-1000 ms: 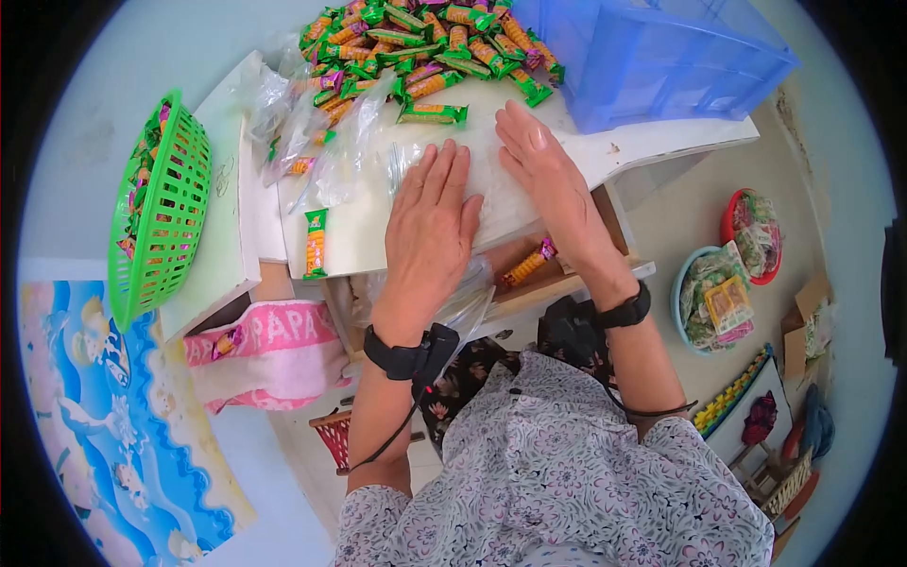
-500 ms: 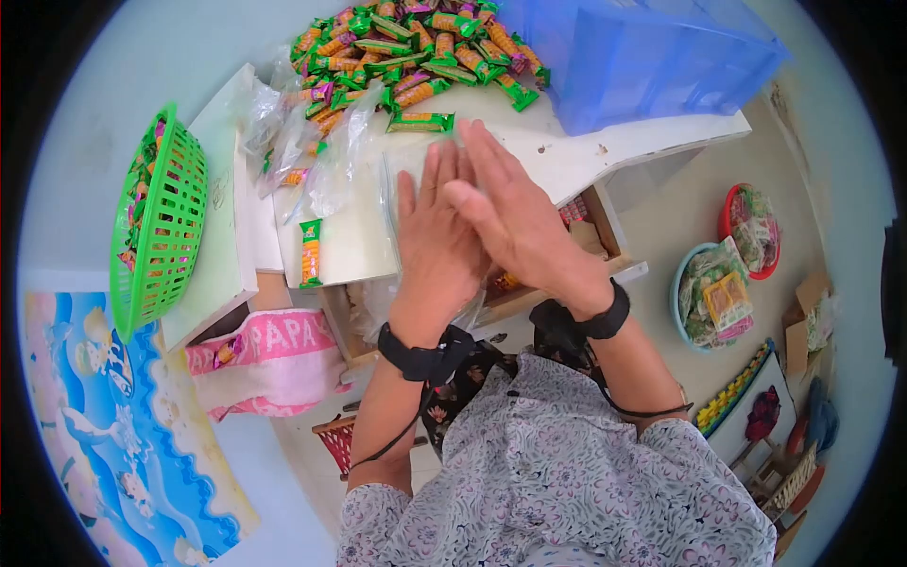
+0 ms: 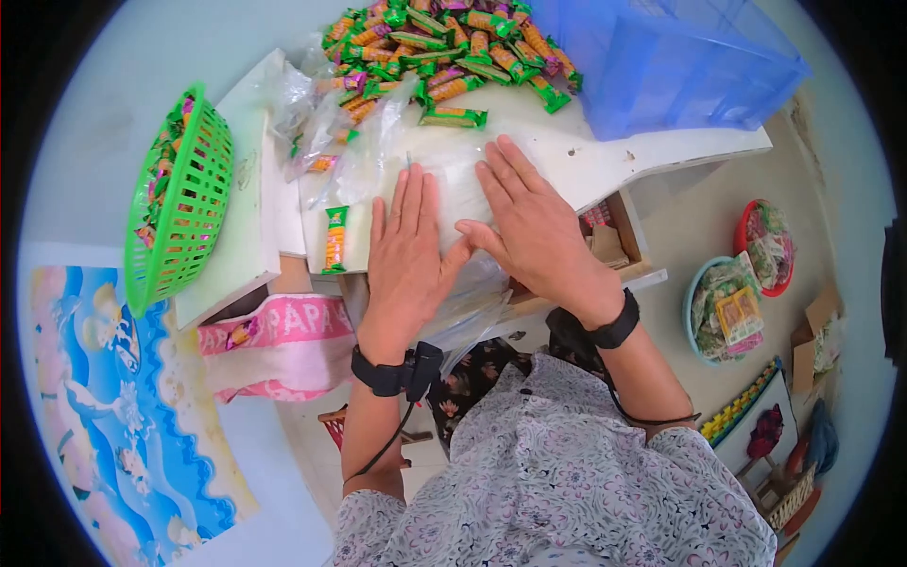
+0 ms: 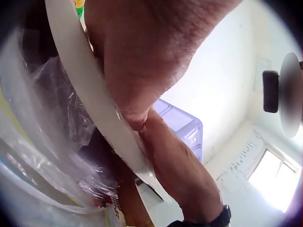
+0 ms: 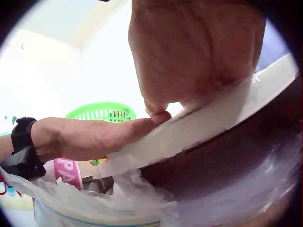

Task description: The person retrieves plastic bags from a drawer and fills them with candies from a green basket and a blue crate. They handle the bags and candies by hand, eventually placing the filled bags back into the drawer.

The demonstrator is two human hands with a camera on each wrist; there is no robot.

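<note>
In the head view both palms lie flat on clear plastic bags (image 3: pixel 455 180) at the white table's (image 3: pixel 605 156) front edge. My left hand (image 3: pixel 406 250) has its fingers extended, and so does my right hand (image 3: pixel 543 231); the thumbs meet or nearly meet. Beyond the fingertips lies one wrapped snack (image 3: pixel 453 117), and another (image 3: pixel 335 239) is left of my left hand. The left wrist view shows the left hand (image 4: pixel 142 52) against the table edge. In the right wrist view the right hand (image 5: pixel 194 47) presses at the edge, with plastic (image 5: pixel 113 203) hanging below.
A heap of wrapped snacks (image 3: pixel 453 47) lies at the back, beside a blue crate (image 3: pixel 680 76). At left stands a green basket (image 3: pixel 203 180) of snacks. An open drawer (image 3: pixel 628 231) is below the table, and two basins (image 3: pixel 697 321) stand on the floor at right.
The hands overlapped half a second ago; now they lie side by side, the left one shifted left and the right one shifted right. The head view has shifted slightly.
</note>
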